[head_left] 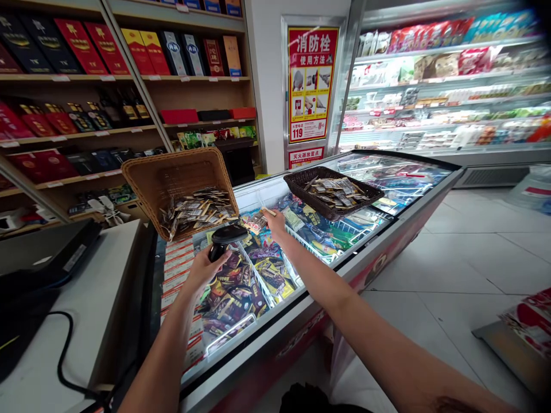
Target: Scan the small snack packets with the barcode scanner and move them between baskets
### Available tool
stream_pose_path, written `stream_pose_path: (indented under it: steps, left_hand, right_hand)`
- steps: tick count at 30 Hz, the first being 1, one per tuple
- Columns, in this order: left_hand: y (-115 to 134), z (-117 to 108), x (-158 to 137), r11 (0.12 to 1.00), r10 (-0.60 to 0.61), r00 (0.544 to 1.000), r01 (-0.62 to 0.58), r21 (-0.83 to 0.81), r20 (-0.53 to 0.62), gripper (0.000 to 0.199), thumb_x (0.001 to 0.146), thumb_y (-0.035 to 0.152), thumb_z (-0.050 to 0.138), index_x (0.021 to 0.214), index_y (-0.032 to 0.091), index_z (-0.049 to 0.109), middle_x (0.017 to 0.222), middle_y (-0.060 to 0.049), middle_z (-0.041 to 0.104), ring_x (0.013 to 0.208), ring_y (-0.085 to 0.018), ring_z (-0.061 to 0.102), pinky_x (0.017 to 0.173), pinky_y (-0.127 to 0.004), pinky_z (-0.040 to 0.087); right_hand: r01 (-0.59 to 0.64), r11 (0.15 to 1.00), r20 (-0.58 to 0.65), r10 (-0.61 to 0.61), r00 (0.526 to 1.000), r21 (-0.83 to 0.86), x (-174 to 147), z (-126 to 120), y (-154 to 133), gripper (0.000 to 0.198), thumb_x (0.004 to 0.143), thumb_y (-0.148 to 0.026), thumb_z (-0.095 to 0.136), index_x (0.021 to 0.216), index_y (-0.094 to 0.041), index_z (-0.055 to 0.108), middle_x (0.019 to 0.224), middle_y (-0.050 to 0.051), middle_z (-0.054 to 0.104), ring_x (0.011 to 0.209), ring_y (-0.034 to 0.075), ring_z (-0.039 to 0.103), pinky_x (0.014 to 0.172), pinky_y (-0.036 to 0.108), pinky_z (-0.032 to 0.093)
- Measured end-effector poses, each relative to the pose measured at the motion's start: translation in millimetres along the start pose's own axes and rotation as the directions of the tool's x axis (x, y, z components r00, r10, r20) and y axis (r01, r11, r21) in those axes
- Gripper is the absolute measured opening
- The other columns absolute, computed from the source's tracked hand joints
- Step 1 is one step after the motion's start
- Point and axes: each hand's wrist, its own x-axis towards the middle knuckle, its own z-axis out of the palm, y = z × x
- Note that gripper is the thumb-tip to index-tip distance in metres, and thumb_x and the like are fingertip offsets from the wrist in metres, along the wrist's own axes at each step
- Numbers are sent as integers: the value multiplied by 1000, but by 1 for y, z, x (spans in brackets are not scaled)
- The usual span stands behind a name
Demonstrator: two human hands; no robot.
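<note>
My left hand [205, 269] is wrapped round the handle of a black barcode scanner [229, 233], whose head points away towards my right hand. In my right hand [276, 223] I pinch a small flat snack packet [256, 222] above the freezer's glass top, just beyond the scanner. Behind the scanner, a tan wicker basket [178, 163] stands tilted with a pile of small packets [200, 209] inside. To the right of my right hand sits a dark brown wicker basket [297, 186] on the glass, holding similar packets [340, 190].
Both baskets rest on a chest freezer [318, 289] full of wrapped ice creams [235, 287]. Price labels [178, 281] line its left end. A white counter [94, 310] with a black cable [64, 350] stands at left. Shelves of boxes [150, 51] and a lit refrigerated display [447, 86] are behind.
</note>
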Motion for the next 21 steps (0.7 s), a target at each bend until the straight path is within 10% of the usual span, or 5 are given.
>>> stream_pose_path:
  steps: [12,21]
  left_hand:
    - [-4,-5,9,1000,-20,996,21,7,-90,64,42,66,95,77,20,68,60,1,59,54,-15,53,48,-24,39]
    - [-14,-10,18,998,-47,983,39,-49,-175,65,35,66,95,75,22,70,58,1,60,51,-16,52,45,-26,40]
  right_hand:
    - [-36,997,-164,46,985,69,23,2,-6,11,93,-30,63,95,-20,59,82,1,65,62,13,61,54,23,55]
    - [222,966,-515,-123,849,136,101,-72,-102,20,93,-15,47,111,-20,55,98,7,66,77,15,69,69,29,62]
